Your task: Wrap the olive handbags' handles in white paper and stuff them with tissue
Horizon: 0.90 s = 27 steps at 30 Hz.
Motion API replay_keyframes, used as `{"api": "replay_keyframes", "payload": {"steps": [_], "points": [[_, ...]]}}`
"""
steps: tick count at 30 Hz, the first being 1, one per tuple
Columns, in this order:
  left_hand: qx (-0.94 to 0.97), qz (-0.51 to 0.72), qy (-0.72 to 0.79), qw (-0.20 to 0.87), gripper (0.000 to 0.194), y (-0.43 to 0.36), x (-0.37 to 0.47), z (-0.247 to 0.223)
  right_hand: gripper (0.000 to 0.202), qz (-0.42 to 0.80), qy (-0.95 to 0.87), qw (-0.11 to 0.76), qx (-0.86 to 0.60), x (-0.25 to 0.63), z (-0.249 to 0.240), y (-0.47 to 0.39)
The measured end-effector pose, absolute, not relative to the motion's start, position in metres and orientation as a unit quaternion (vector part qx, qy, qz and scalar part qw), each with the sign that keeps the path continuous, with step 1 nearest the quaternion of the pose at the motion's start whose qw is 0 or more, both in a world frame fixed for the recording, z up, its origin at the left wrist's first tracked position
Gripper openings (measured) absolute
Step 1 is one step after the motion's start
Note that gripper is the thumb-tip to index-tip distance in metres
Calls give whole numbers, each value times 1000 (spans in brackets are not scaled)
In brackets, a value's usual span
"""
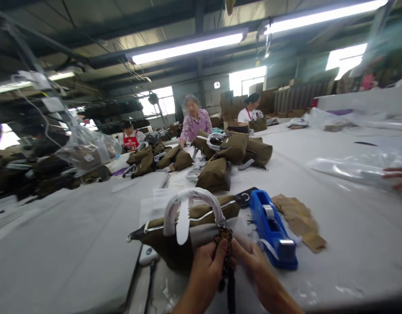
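Forward-down head view, apparently tilted

Olive-brown fabric handbag (175, 253) with a black-and-tan mottled, slim cloth-like strip (224, 234) at its front.
The bag's arched handle wears a milky-white wrapping (201, 192); the flat, notched tag (182, 224) is plain white, and a pale silvery line of trim (204, 215) crosses the olive top. The long plastic tape dispenser (264, 224) is bright blue, the flat paper pieces (301, 220) tan-brown, the broad tabletop (345, 226) greyish white. Beyond, the heaped fabric bags (216, 174) repeat the olive-brown; a co-worker's long floral sleeve (206, 118) mixes pink and white, another's bib apron (131, 143) is red.
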<state>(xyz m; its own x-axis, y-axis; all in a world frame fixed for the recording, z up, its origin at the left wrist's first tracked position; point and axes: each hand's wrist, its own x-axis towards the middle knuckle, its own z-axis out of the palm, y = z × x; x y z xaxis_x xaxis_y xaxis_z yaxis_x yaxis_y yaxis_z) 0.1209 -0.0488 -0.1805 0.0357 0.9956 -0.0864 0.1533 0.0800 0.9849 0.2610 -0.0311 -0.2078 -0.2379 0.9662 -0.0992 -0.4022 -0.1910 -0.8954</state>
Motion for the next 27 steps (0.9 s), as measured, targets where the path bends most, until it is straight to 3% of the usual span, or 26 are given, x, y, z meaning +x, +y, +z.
{"api": "replay_keyframes", "payload": {"steps": [7,11,15,17,22,27], "points": [[621,374,562,399,74,-58,111,-180,49,680,-363,506,-387,251,-203,-25],[641,391,590,297,61,-85,84,-178,53,705,-362,498,-352,254,-196,-24],[539,436,677,247,45,-106,53,-184,55,719,-346,484,-360,259,-187,-23],[523,436,680,272,47,-106,48,-187,55,732,-332,473,-361,261,-185,-23],[521,454,536,484,63,-85,72,-177,55,724,-340,476,-365,263,-186,-25],[477,478,564,476,53,-59,109,-171,44,627,-440,514,-385,261,-186,-24]]}}
